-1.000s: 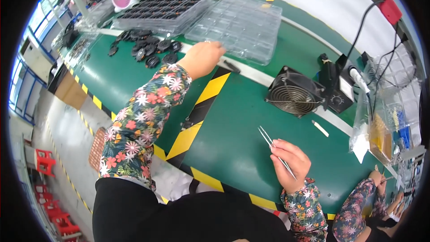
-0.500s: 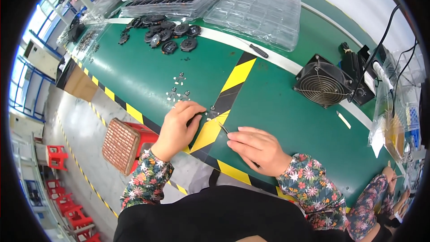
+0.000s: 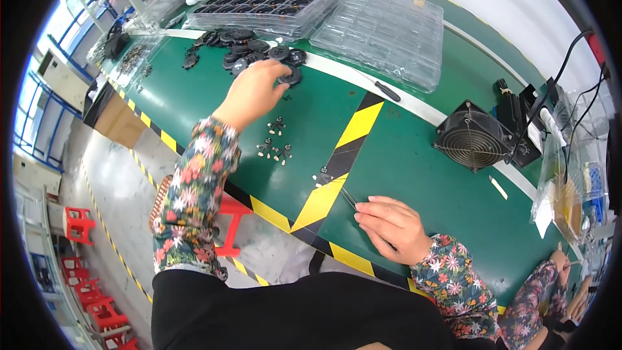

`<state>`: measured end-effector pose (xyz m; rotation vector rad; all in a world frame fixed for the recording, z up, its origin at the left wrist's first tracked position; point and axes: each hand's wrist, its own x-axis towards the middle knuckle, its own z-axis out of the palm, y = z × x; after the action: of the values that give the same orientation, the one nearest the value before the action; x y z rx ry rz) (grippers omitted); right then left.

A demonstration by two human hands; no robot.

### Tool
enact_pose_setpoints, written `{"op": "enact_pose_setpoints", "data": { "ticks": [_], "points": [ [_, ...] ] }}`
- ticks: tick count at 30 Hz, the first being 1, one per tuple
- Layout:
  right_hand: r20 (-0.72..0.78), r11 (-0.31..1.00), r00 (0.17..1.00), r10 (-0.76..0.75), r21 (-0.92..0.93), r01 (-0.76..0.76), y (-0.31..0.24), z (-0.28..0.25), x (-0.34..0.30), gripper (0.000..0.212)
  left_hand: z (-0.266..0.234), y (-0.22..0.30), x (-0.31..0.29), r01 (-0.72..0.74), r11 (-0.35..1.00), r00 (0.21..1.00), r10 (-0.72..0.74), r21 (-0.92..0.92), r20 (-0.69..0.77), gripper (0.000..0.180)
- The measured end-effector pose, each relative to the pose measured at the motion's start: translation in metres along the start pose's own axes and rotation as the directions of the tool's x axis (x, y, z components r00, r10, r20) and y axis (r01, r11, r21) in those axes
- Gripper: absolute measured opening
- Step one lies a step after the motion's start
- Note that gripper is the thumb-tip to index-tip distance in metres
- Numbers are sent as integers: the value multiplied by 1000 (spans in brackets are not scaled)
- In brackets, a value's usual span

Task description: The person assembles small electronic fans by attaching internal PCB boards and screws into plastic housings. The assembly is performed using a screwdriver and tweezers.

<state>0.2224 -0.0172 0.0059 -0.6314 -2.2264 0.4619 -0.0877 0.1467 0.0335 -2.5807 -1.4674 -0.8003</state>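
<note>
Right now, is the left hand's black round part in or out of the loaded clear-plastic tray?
Out: the part is at the left hand, beside the loose pile, outside the tray.

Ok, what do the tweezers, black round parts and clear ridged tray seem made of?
Tweezers in the right hand: probably metal, judging by the slim, greyish prongs.
Black round parts by the left hand: likely plastic, from their dark, faintly shiny faces; too small to be sure.
Clear ridged tray: glossy plastic, most likely; green shows through and its ridges catch light.
</note>
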Motion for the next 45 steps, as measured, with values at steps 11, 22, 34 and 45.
{"op": "enact_pose_setpoints", "data": {
  "ticks": [11,22,34,45],
  "points": [
    [13,999,1000,-13,32,13,6,-1,1,24,28,-4,50,71,944,954,-158,322,254,21],
    [88,1000,996,-4,15,3,8,6,3,27,31,-10,40,166,911,982,-187,378,19,13],
    [147,1000,989,-28,-7,29,20,6,5,31,-17,119,-105,131,812,971,9,-568,237,8],
    [173,999,984,-36,7,36,21,8,12,31,-1,118,-118,67,862,989,11,-503,150,8]
  ]
}}
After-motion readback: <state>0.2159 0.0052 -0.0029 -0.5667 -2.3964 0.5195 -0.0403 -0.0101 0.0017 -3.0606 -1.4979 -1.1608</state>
